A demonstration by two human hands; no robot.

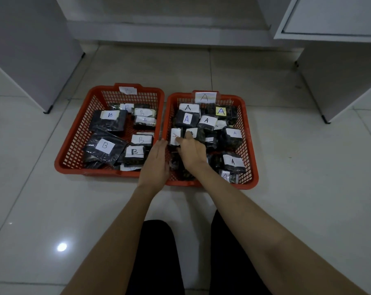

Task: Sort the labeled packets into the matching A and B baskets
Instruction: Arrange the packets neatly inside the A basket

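Observation:
Two red plastic baskets stand side by side on the floor. The left basket (74, 133) carries a B tag (127, 90) and holds several dark packets labelled B. The right basket (249, 145) carries an A tag (204, 97) and holds several packets labelled A. My left hand (156, 160) hangs over the gap between the baskets with straight fingers and holds nothing. My right hand (191, 153) is inside the A basket, fingers on a packet with a red A label (175, 135); whether it grips that packet is unclear.
White tiled floor (297, 209) surrounds the baskets. A grey cabinet (31, 50) stands at the back left and a white cabinet with an open door (333, 22) at the back right. My dark-clad knees (157, 258) are at the bottom.

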